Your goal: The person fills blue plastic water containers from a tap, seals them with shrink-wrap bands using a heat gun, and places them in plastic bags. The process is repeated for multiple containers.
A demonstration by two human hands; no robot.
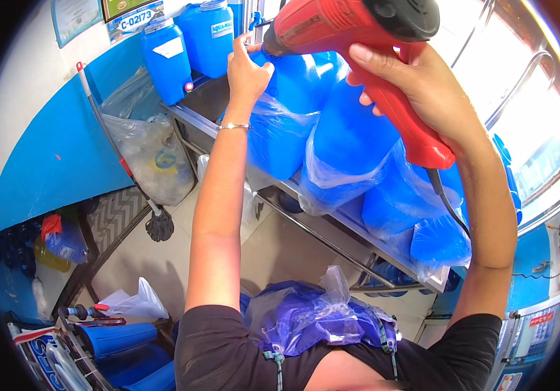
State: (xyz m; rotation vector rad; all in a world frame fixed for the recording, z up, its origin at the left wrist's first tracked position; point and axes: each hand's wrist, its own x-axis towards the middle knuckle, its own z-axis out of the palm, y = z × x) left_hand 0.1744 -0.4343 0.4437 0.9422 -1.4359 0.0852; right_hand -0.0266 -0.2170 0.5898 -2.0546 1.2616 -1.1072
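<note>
Right hand clamped round the handle of a red heat gun, nozzle just beside left hand. Left fingers at top of a blue container, below the gun; cannot tell whether they clamp it. Below right hand: plastic-wrapped blue containers crowd close, power cord hanging across. Left of left hand: two blue jugs, white labels, one blue-printed. Beyond, wall: printed sign.
</note>
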